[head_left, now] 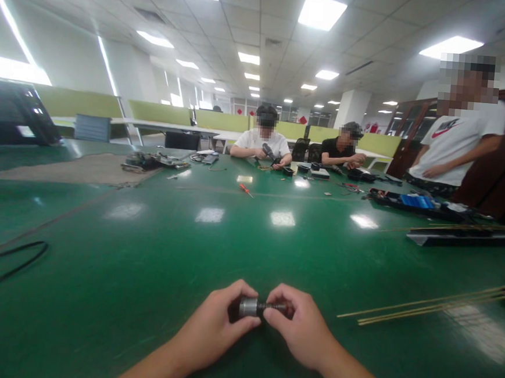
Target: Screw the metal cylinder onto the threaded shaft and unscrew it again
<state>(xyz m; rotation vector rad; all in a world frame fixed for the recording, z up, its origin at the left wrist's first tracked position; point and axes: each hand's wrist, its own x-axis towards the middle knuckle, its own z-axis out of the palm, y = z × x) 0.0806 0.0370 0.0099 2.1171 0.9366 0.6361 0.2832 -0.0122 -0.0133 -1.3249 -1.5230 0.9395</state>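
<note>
Near the table's front edge, my left hand [220, 320] curls its thumb and fingers around a silver metal cylinder [249, 307]. A dark, ridged shaft [272, 306] extends from the cylinder's right end, in line with it. My right hand [301, 324] pinches this shaft between thumb and fingers. The piece lies roughly level between both hands, just above the green table [150, 262]. It resembles a small motor, but its exact kind cannot be made out. My fingers hide parts of both ends.
Thin brass-coloured rods [422, 306] lie to the right, with a dark metal channel [467, 236] behind them. A black cable [15, 258] loops at left. Further back is a red screwdriver [246, 189]. Two people sit across the table; another person stands at right.
</note>
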